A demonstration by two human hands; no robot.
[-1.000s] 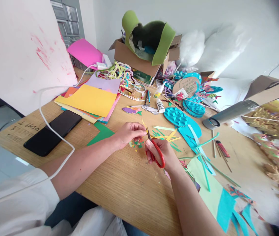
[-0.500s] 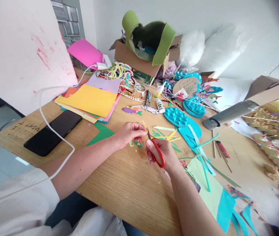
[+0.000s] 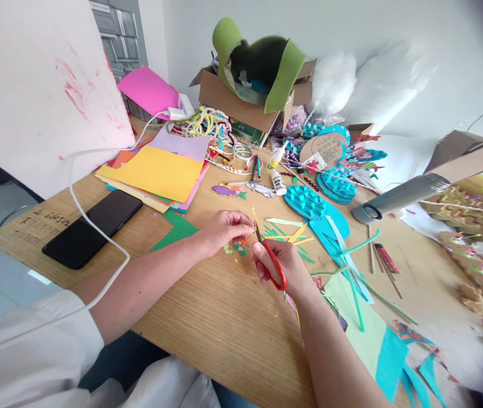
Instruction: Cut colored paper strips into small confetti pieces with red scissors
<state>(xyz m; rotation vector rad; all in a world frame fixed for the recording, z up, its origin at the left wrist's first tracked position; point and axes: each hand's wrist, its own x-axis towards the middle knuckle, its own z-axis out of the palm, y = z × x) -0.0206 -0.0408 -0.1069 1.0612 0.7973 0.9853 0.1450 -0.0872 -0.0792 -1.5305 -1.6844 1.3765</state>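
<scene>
My right hand (image 3: pixel 282 266) grips a pair of red-handled scissors (image 3: pixel 277 263), their blades pointing up and away from me. Pinched between the thumb and fingers of my left hand (image 3: pixel 231 231) is a small yellow paper strip (image 3: pixel 254 214), right beside the blade tips. Below the left hand, small round paper bits (image 3: pixel 236 248) in green, yellow and orange lie on the wooden table (image 3: pixel 207 323). Just beyond the right hand are thin green and yellow paper strips (image 3: pixel 295 235). A green paper piece (image 3: pixel 173 231) lies by my left wrist.
A black phone (image 3: pixel 92 229) and a stack of coloured paper (image 3: pixel 156 173) lie to the left, with a white cable (image 3: pixel 80 209) crossing my forearm. Farther back are glue bottles (image 3: pixel 278 182) and a paper fish (image 3: pixel 227 191). A metal flask (image 3: pixel 401 198) lies at the right.
The yellow strip's tip above the scissor blades has shifted slightly right and stands more upright. Both hands stay almost in place.
</scene>
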